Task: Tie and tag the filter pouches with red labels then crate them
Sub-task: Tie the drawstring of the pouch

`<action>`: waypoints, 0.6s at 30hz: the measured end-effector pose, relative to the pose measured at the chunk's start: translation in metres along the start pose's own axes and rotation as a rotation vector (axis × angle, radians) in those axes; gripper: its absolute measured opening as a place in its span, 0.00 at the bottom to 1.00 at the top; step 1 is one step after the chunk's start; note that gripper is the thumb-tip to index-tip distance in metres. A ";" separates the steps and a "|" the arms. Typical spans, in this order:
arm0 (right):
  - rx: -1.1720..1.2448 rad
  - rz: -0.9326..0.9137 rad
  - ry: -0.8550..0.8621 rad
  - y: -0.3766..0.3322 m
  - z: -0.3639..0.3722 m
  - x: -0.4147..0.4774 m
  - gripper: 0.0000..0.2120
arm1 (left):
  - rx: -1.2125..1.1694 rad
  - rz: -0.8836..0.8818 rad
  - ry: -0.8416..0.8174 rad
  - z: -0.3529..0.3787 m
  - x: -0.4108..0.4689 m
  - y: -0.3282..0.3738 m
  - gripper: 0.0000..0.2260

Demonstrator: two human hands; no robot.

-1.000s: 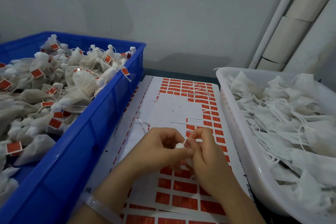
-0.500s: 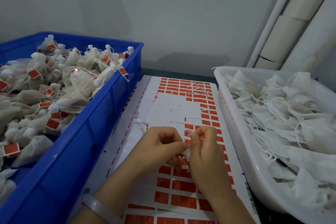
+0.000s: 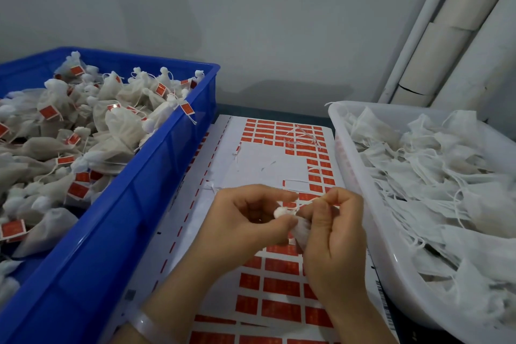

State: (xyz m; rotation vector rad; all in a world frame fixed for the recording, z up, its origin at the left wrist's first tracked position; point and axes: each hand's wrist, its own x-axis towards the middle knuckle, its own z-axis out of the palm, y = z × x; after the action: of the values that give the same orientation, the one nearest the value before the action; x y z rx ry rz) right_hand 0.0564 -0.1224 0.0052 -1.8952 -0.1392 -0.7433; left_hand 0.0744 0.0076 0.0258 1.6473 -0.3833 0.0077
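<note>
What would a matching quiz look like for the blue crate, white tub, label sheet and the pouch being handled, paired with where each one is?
1 blue crate
2 white tub
3 label sheet
4 pouch

A held by left hand and right hand
B on the right, holding untagged pouches
C on the left, holding tagged pouches
D flat in the middle

Pairs: 1-C, 2-B, 3-D, 4-A

The person's left hand (image 3: 245,220) and right hand (image 3: 332,234) are bare, and both forearms are uncovered as far down as they show. A smooth, pale, translucent bangle (image 3: 145,324) rings the left wrist, catching a little light. The fingernails that show are short.
</note>
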 end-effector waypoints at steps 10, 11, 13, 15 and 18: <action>0.013 -0.008 -0.191 0.002 -0.002 -0.001 0.05 | 0.011 -0.023 -0.033 0.001 0.001 -0.002 0.06; 0.015 -0.016 -0.200 0.002 -0.002 -0.001 0.05 | 0.030 -0.026 -0.035 0.000 0.002 -0.003 0.08; 0.002 -0.037 -0.192 0.001 0.002 -0.003 0.06 | 0.068 -0.032 -0.023 -0.001 0.002 -0.005 0.11; -0.016 -0.043 -0.156 0.002 0.006 -0.005 0.04 | 0.088 -0.052 -0.020 -0.002 0.002 -0.006 0.12; -0.051 -0.036 -0.057 0.004 0.007 -0.005 0.07 | 0.091 -0.112 -0.029 0.000 0.002 -0.009 0.12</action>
State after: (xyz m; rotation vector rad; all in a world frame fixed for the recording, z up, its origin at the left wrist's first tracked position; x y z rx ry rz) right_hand 0.0574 -0.1170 -0.0026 -1.9674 -0.1929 -0.7236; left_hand 0.0782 0.0076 0.0178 1.7583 -0.3160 -0.0840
